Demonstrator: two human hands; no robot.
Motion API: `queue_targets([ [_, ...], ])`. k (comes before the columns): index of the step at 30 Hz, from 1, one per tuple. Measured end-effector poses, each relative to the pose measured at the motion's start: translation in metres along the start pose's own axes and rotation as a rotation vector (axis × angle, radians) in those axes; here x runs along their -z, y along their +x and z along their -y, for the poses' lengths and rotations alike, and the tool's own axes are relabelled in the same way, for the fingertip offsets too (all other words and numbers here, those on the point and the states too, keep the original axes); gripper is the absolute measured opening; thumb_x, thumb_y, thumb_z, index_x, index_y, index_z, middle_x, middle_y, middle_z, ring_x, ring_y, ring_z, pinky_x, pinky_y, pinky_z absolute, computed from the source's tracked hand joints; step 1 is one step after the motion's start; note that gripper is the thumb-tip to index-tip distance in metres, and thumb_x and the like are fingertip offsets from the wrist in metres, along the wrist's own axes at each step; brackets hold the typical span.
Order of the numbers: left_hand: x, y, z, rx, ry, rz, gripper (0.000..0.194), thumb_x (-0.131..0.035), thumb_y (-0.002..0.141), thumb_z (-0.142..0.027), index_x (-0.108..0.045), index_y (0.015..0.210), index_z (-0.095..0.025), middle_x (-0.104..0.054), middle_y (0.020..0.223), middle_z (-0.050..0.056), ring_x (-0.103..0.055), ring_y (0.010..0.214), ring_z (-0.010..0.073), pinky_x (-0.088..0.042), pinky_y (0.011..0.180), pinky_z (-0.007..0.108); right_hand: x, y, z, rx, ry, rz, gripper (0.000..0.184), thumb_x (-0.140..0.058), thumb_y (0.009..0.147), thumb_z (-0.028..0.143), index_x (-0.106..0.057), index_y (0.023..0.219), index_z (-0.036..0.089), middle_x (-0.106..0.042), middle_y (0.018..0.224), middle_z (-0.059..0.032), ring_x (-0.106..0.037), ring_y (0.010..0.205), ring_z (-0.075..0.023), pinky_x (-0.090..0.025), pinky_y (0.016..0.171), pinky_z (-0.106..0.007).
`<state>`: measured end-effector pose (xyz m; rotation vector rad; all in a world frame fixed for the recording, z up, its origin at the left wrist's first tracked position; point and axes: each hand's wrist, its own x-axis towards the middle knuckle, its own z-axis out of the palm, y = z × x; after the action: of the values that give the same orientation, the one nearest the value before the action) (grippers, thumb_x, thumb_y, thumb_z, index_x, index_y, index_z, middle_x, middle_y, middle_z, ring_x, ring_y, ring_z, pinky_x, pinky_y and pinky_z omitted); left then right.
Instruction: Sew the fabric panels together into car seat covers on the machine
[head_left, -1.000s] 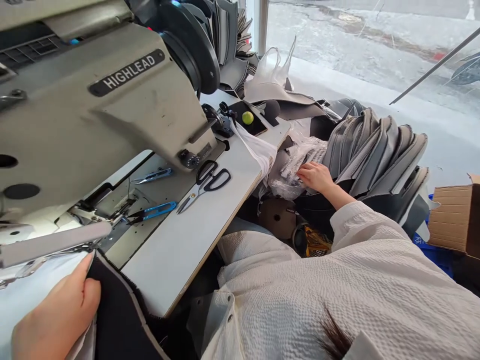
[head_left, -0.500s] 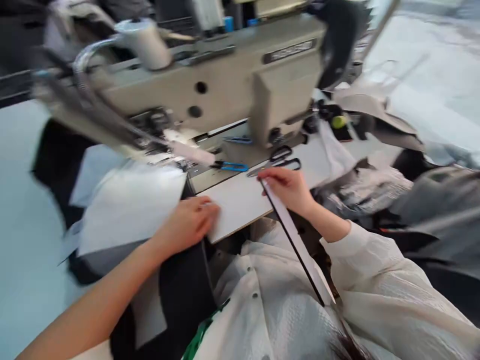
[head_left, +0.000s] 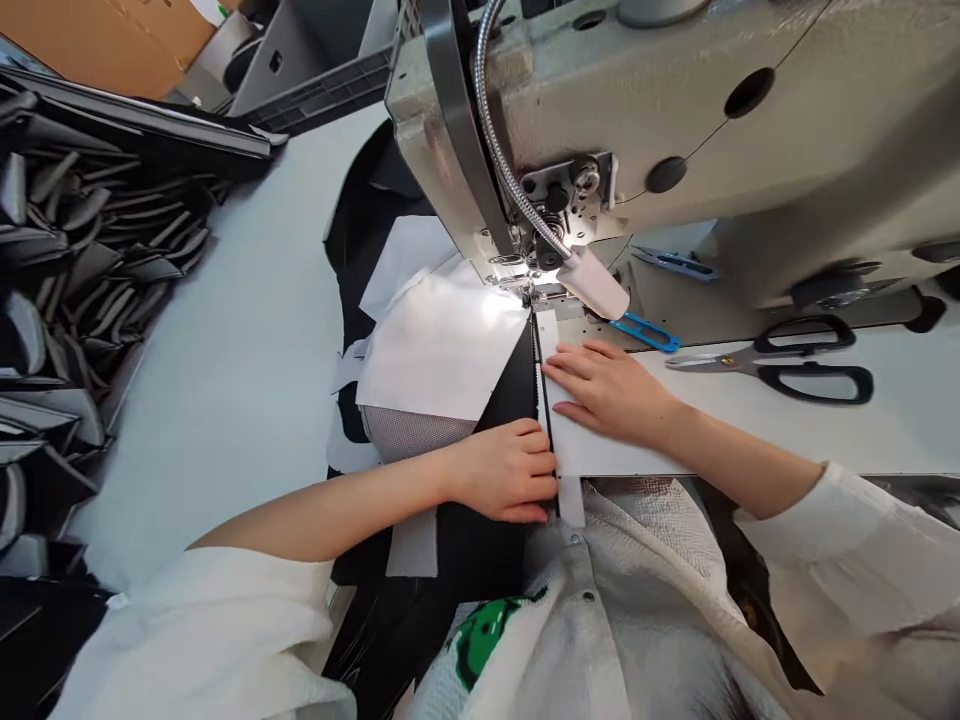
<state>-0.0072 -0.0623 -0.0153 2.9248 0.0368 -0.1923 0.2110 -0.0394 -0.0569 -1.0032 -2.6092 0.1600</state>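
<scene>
1. left hand (head_left: 504, 470) lies palm down, fingers together and pointing toward 3 o'clock, forearm bare and running off toward 8 o'clock.
2. right hand (head_left: 611, 390) lies flat, fingers spread slightly and pointing toward 9 o'clock, forearm trailing toward 4 o'clock into a white sleeve.
3. the fingertips of the two hands sit near each other.

The white bench (head_left: 247, 330) carries a beige sewing machine (head_left: 675, 110) along its far side. In front of the needle lies black fabric (head_left: 517, 385) with a white sheet (head_left: 442, 350) spread over it, and a white strip (head_left: 559, 400) runs just beside the fabric's right edge. To the right, large black-handled scissors (head_left: 780, 362) lie flat on the bench. Blue thread snips (head_left: 645, 333) rest on the machine bed, near the needle. Stacked dark grey pieces (head_left: 67, 260) crowd the bench's left edge.
</scene>
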Motion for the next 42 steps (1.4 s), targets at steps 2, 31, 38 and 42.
queue_targets([
  [2,0.002,0.001,0.001,-0.061,-0.005,-0.013,0.035,-0.053,0.088,-0.048,-0.06,0.07,-0.018,-0.059,0.077,0.003,-0.05,0.076,0.0197,-0.044,0.079,0.038,-0.001,0.003,-0.001,-0.095,-0.022,0.012,0.048,-0.047,0.094,0.039,-0.051,0.131,0.009,-0.055,0.131,-0.015,-0.045,0.127,-0.0283,-0.03,0.107,-0.045],
  [31,0.059,-0.028,-0.007,0.321,-0.702,-0.229,0.069,-0.004,0.09,-0.066,-0.028,0.043,-0.02,-0.041,0.044,0.003,-0.049,0.058,0.0174,-0.042,0.091,0.043,-0.021,0.034,0.011,-0.135,0.036,-0.011,0.07,-0.051,0.087,0.057,-0.046,0.135,0.006,-0.046,0.141,-0.0201,-0.038,0.133,-0.0362,-0.025,0.106,-0.062],
  [38,0.067,-0.016,-0.007,0.165,-0.574,-0.226,0.059,-0.022,0.099,-0.046,-0.043,0.052,-0.019,-0.054,0.056,0.002,-0.055,0.069,0.0132,-0.043,0.092,0.033,-0.028,0.037,0.012,-0.163,0.038,-0.022,0.066,-0.05,0.088,0.055,-0.049,0.132,0.005,-0.046,0.141,-0.0207,-0.035,0.134,-0.0371,-0.022,0.106,-0.065],
  [42,0.078,0.0,0.017,0.551,-0.061,-0.031,0.024,-0.048,0.092,-0.035,-0.061,0.091,-0.016,-0.062,0.092,0.008,-0.058,0.089,0.0199,-0.048,0.084,0.035,-0.023,0.034,0.014,-0.174,0.025,-0.025,0.064,-0.058,0.084,0.047,-0.049,0.131,0.003,-0.047,0.141,-0.0205,-0.035,0.134,-0.037,-0.022,0.107,-0.062],
])
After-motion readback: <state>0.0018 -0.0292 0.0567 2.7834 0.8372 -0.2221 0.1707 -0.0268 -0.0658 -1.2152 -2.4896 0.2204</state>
